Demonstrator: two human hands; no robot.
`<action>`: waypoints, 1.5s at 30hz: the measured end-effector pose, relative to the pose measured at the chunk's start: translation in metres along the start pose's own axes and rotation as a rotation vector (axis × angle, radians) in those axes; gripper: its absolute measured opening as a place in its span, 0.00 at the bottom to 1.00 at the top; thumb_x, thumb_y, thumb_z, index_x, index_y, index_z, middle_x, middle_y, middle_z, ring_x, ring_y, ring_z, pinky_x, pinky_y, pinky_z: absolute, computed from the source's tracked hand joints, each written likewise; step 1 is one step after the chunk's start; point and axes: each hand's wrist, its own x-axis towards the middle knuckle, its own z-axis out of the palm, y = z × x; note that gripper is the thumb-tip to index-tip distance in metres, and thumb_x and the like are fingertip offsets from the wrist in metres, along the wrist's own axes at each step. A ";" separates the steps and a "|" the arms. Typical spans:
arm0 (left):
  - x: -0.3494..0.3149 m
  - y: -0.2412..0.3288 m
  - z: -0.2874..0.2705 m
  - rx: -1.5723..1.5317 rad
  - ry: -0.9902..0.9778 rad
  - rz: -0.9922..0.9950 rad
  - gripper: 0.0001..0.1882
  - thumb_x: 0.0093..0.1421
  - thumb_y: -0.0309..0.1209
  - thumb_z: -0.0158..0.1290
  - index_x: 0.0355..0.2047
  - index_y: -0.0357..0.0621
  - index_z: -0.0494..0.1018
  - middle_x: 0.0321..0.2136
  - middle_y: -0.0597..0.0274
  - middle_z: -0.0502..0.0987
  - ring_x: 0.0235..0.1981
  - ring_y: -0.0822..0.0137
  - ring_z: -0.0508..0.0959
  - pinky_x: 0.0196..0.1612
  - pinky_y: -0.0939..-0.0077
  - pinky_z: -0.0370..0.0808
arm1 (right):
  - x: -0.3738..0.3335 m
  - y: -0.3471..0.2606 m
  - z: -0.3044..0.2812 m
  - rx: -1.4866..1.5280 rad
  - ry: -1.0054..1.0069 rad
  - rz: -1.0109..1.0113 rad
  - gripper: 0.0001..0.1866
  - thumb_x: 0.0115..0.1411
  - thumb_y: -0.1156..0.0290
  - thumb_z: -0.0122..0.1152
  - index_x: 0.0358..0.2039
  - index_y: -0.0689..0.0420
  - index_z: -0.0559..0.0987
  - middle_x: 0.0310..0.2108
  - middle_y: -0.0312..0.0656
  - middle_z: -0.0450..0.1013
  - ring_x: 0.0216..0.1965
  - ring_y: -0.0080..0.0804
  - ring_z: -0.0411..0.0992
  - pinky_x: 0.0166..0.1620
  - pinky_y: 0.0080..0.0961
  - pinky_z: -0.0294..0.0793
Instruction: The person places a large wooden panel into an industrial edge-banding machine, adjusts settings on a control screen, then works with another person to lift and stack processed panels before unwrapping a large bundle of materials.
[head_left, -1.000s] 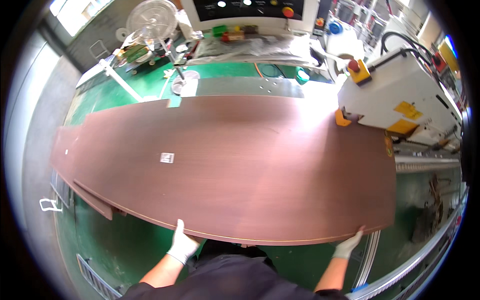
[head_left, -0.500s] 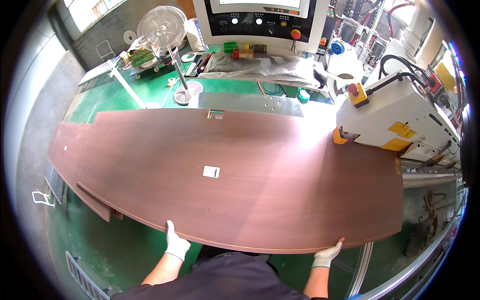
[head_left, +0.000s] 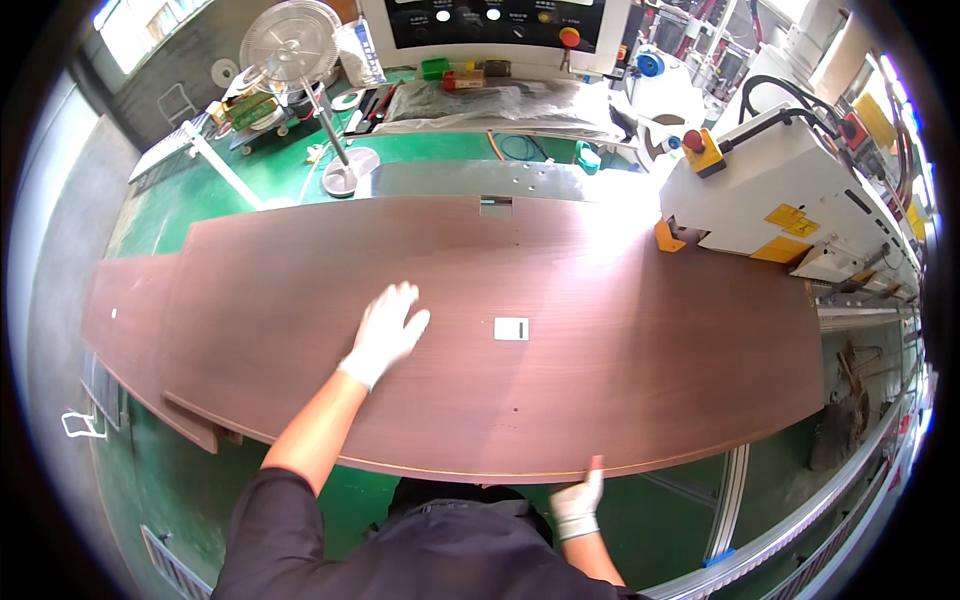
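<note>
A long brown wood-look panel [head_left: 430, 400] lies in front of me, a white label [head_left: 511, 329] near its middle and a small rectangular cutout in its far edge. My left hand [head_left: 388, 335], in a white glove, is over the panel to the left of the label, fingers stretched and thumb apart, slightly blurred; whether it touches the surface I cannot tell. At the near edge my gloved right hand [head_left: 578, 503] grips the panel, thumb up over the rim and the other fingers hidden beneath. The panel's far right part lies by a white machine head [head_left: 790, 205] with yellow parts.
Another brown panel [head_left: 125, 300] extends at the left, lower than the long one. Beyond the far edge stand a fan [head_left: 290, 45], a control console [head_left: 480, 30] and a plastic-covered surface [head_left: 500, 105]. A metal rail [head_left: 735, 500] runs at the lower right.
The long panel has slid to the right, its label and cutout with it. My left hand has let go of the near edge and reached over the surface. My right hand keeps to the edge.
</note>
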 end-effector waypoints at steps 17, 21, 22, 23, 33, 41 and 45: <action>0.163 0.151 0.088 0.267 -0.281 -0.037 0.46 0.69 0.61 0.39 0.75 0.40 0.44 0.76 0.50 0.42 0.77 0.50 0.40 0.75 0.45 0.37 | 0.030 -0.075 0.004 0.284 0.143 -0.263 0.30 0.66 0.49 0.52 0.61 0.55 0.72 0.61 0.42 0.70 0.61 0.45 0.68 0.64 0.48 0.67; 0.174 0.191 0.103 0.228 -0.249 -0.017 0.47 0.68 0.61 0.40 0.74 0.40 0.46 0.76 0.49 0.44 0.77 0.50 0.42 0.75 0.45 0.38 | 0.047 -0.113 -0.021 0.204 0.156 -0.374 0.32 0.66 0.46 0.54 0.62 0.56 0.71 0.62 0.43 0.70 0.61 0.45 0.68 0.64 0.47 0.67; 0.175 0.201 0.104 0.221 -0.249 -0.016 0.47 0.68 0.61 0.40 0.74 0.40 0.46 0.76 0.49 0.44 0.77 0.50 0.42 0.75 0.45 0.38 | 0.047 -0.119 -0.023 0.192 0.179 -0.386 0.33 0.66 0.45 0.54 0.62 0.56 0.71 0.62 0.43 0.70 0.61 0.45 0.68 0.64 0.47 0.67; 0.178 0.210 0.106 0.203 -0.232 0.010 0.47 0.68 0.62 0.40 0.74 0.40 0.46 0.76 0.49 0.45 0.77 0.50 0.42 0.75 0.45 0.38 | 0.046 -0.124 -0.025 0.179 0.200 -0.396 0.34 0.66 0.44 0.55 0.62 0.57 0.70 0.61 0.43 0.70 0.62 0.45 0.68 0.64 0.46 0.67; 0.178 0.061 0.045 0.171 -0.127 0.163 0.36 0.64 0.47 0.52 0.69 0.45 0.62 0.71 0.51 0.59 0.73 0.49 0.55 0.73 0.52 0.52 | -0.004 0.016 0.026 0.295 0.077 -0.049 0.36 0.67 0.40 0.50 0.65 0.52 0.68 0.65 0.41 0.66 0.66 0.45 0.64 0.69 0.48 0.60; 0.135 0.021 0.071 0.347 -0.134 -0.097 0.37 0.70 0.47 0.45 0.74 0.49 0.51 0.75 0.58 0.49 0.76 0.54 0.46 0.75 0.49 0.43 | 0.037 -0.048 -0.022 0.404 0.217 -0.137 0.31 0.65 0.44 0.57 0.58 0.56 0.73 0.59 0.46 0.72 0.60 0.49 0.69 0.64 0.51 0.66; 0.147 0.083 0.074 0.390 -0.224 -0.092 0.39 0.70 0.53 0.42 0.76 0.50 0.47 0.77 0.60 0.45 0.77 0.55 0.45 0.75 0.48 0.41 | 0.043 -0.089 -0.042 0.425 0.147 -0.211 0.33 0.63 0.45 0.59 0.59 0.57 0.73 0.60 0.49 0.71 0.60 0.51 0.69 0.63 0.53 0.68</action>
